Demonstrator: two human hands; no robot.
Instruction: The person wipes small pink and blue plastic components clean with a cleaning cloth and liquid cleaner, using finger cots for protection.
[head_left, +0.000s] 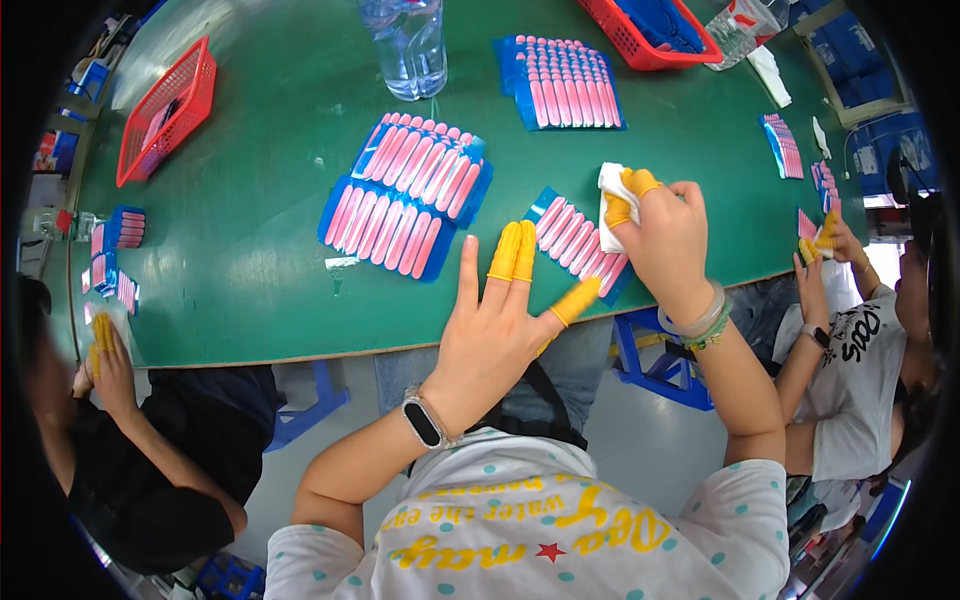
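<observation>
My left hand (495, 320) is spread flat over the near edge of the green table (250, 250), fingers apart, with yellow finger cots on three digits; it holds nothing. Just beyond its fingertips lies a blue tray of pink tubes (578, 243). My right hand (665, 235), also with yellow cots on thumb and forefinger, pinches a white cloth (612, 190) over the far end of that tray. Two more blue trays of pink tubes (405, 195) lie to the left.
A clear water bottle (405, 45) stands at the back, with another tray of tubes (565, 82) and a red basket (650, 30) beside it. A second red basket (170, 110) sits far left. Other people's hands work at the left (105, 350) and right (830, 245) edges.
</observation>
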